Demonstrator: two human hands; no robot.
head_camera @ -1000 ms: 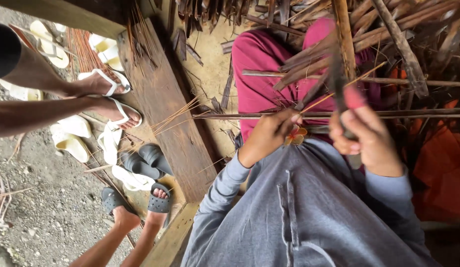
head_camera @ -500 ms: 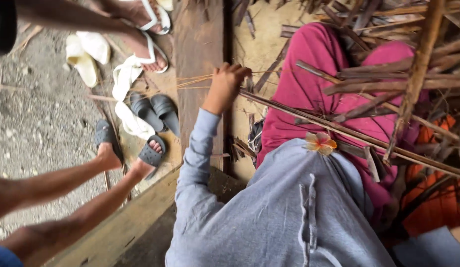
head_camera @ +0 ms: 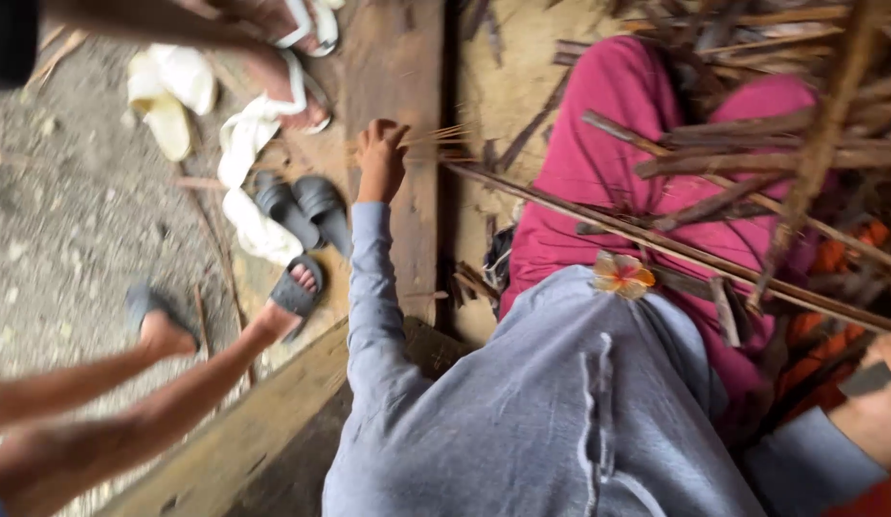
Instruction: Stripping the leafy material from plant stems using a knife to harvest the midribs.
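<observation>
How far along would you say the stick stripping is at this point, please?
Done: a few thin sticks lie at the wooden plank. In hand: the left hand reaches to them; the right hand holds what looks like a blade. Left: a heap of dry leaf stalks across the lap.

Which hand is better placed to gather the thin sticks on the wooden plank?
Left. The left hand is already at the thin sticks on the plank; the right hand is far off, apparently gripping a blade.
</observation>
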